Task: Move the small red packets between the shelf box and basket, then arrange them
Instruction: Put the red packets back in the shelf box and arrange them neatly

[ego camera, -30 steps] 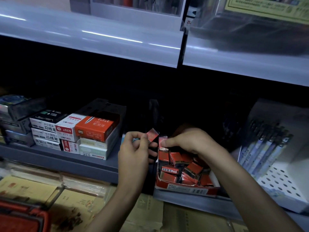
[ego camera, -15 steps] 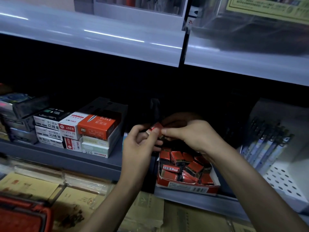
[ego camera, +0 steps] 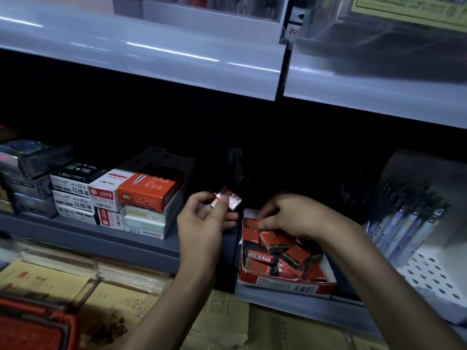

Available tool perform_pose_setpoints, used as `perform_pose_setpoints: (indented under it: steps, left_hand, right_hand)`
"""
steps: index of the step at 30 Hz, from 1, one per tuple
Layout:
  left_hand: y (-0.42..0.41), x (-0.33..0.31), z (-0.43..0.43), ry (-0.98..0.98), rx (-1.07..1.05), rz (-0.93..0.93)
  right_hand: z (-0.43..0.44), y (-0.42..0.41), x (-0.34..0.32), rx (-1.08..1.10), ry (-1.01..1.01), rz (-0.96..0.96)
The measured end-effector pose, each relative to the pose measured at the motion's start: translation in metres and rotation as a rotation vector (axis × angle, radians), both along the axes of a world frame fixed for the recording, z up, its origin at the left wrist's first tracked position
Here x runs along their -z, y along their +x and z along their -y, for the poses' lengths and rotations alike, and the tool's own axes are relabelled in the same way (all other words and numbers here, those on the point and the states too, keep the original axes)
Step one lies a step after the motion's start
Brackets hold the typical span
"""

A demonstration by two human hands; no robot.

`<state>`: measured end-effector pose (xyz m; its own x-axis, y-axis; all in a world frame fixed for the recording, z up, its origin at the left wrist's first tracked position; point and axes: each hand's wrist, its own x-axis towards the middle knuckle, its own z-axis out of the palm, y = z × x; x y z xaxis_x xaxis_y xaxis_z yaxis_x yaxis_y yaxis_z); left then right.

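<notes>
A red and white shelf box (ego camera: 285, 286) sits on the grey shelf and holds several small red packets (ego camera: 270, 242) in a loose jumble. My left hand (ego camera: 204, 223) is raised just left of the box and pinches small shiny red packets (ego camera: 228, 199) between thumb and fingers. My right hand (ego camera: 290, 215) reaches down into the back of the box, fingers curled on a red packet there (ego camera: 252, 223). The corner of a red basket (ego camera: 35, 324) shows at the bottom left.
Stacked stationery boxes (ego camera: 141, 195) stand on the shelf to the left. A white perforated rack of pens (ego camera: 414, 223) stands to the right. Yellow cardboard packs (ego camera: 45, 281) lie below the shelf edge. An upper shelf lip (ego camera: 151, 59) overhangs.
My hands met above the box half a second ago. My right hand has since dropped back into the box, while my left hand keeps the packets and has drawn slightly left.
</notes>
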<state>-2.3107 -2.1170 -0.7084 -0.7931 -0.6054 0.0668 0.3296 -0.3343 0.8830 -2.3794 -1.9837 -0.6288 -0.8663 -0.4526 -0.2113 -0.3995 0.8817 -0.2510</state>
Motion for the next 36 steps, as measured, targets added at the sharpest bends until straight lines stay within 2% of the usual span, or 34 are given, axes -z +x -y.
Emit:
perform_pose_setpoints:
  steps: [4,9,16,26,36]
  left_hand:
    - [0.001,0.0,-0.002,-0.02,0.0,0.013]
    - [0.001,0.0,-0.002,-0.025,0.006,0.011]
    - [0.001,0.0,-0.001,-0.033,-0.005,0.014]
    - [0.0,-0.001,-0.002,-0.006,-0.014,0.021]
    - [-0.001,0.0,-0.003,-0.017,-0.014,0.022]
  right_hand:
    - [0.003,-0.004,-0.002,0.019,-0.008,0.042]
    - [0.008,-0.005,-0.003,0.091,0.089,0.016]
    - [0.002,0.001,-0.008,0.122,-0.026,-0.024]
    - [-0.004,0.003,-0.01,0.047,-0.156,-0.151]
    - [0.005,0.0,-0.001,0.086,-0.215,-0.086]
